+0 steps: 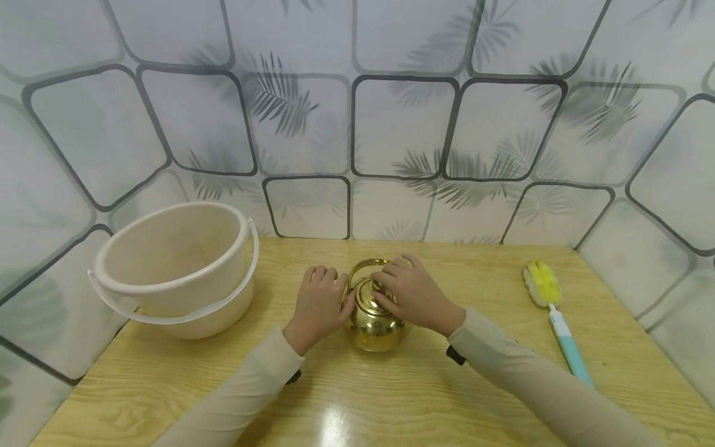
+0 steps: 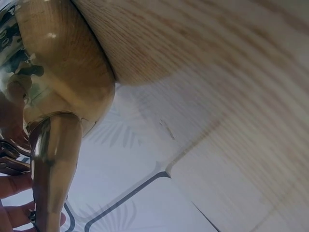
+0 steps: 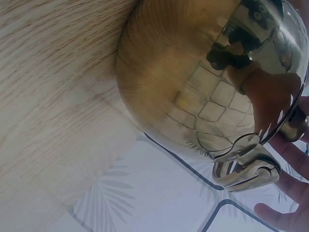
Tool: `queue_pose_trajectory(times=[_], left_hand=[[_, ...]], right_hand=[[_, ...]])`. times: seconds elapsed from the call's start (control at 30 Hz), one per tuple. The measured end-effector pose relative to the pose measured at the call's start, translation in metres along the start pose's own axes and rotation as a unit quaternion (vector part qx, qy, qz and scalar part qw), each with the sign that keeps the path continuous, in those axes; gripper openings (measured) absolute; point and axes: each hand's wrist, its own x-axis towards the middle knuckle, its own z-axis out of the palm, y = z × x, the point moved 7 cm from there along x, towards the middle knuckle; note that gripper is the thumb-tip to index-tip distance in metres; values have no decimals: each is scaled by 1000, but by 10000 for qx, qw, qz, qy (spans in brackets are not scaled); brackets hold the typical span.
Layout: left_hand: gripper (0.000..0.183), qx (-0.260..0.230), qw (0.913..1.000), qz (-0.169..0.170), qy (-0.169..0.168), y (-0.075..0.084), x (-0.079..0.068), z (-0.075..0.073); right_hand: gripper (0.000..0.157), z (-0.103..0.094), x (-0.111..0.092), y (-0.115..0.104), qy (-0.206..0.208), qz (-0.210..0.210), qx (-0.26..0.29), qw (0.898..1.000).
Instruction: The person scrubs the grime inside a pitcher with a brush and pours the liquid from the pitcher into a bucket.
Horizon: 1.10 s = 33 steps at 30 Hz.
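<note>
A shiny gold-coloured kettle (image 1: 375,335) stands upright on the wooden table, its arched handle (image 1: 365,263) raised. At its left side my left hand (image 1: 319,305) holds it by the spout (image 2: 55,164), thumb against the body; the fingers are partly hidden behind the spout in the left wrist view. My right hand (image 1: 421,297) is over the lid (image 1: 365,301), with fingers and thumb pinching its knob (image 3: 294,128). The lid sits on the kettle. A handle hinge (image 3: 248,164) shows close to the right fingers in the right wrist view.
At the left, a cream bucket (image 1: 195,313) with a white bail handle has a tilted basin-like top. A brush (image 1: 566,338) with a yellow sponge head and turquoise handle lies at the right. A patterned wall (image 1: 402,130) rises behind the wooden table (image 1: 357,397).
</note>
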Motion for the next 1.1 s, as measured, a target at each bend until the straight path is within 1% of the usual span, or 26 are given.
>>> queue_pose_trajectory(times=[0.2,0.6,0.8,1.1], left_hand=[[23,-70,10000,-19,57,0,-1,-2],[23,-149,9999,-60,21,0,-1,-2],[23,-162,9998,-70,15,1,-2,-1],[23,-271,9994,-169,-121,0,-2,-2]], right_hand=[[24,-2,1,0,44,-27,-18,10000],[25,-4,4,2,-4,8,-32,10000],[26,-10,7,2,66,-33,-67,10000],[25,-20,11,7,124,-24,-122,9998]])
